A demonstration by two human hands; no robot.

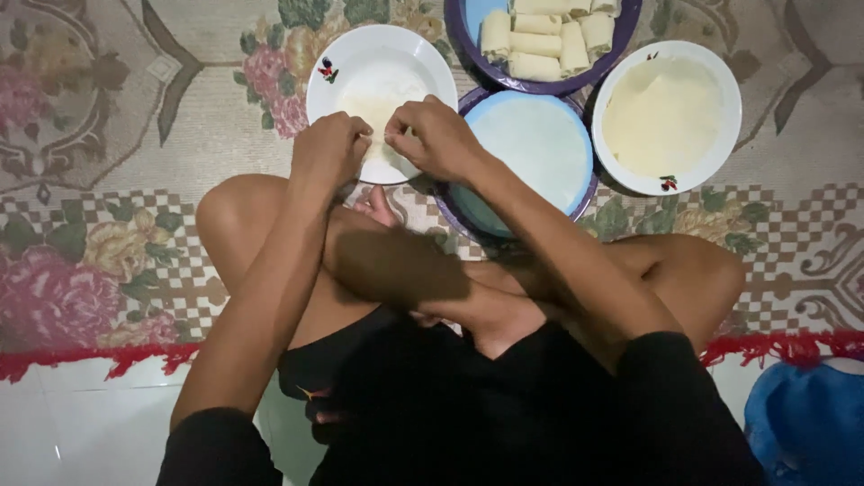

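Note:
I sit cross-legged on a floral carpet. My left hand (329, 148) and my right hand (435, 137) are side by side over the near rim of a white plate (351, 54). Both pinch the edge of a thin pale wrapper (378, 108) lying on that plate. What lies under the fingers is hidden. To the right of my right hand sits a blue plate with a purple rim (576, 193) holding a pale round sheet (535, 144).
A purple-rimmed plate (468, 45) at the top holds several rolled pale wraps (540, 40). A white plate (729, 135) at the right holds a stack of pale sheets. A red carpet fringe (90, 360) meets white tiles; a blue object (805, 423) lies at the bottom right.

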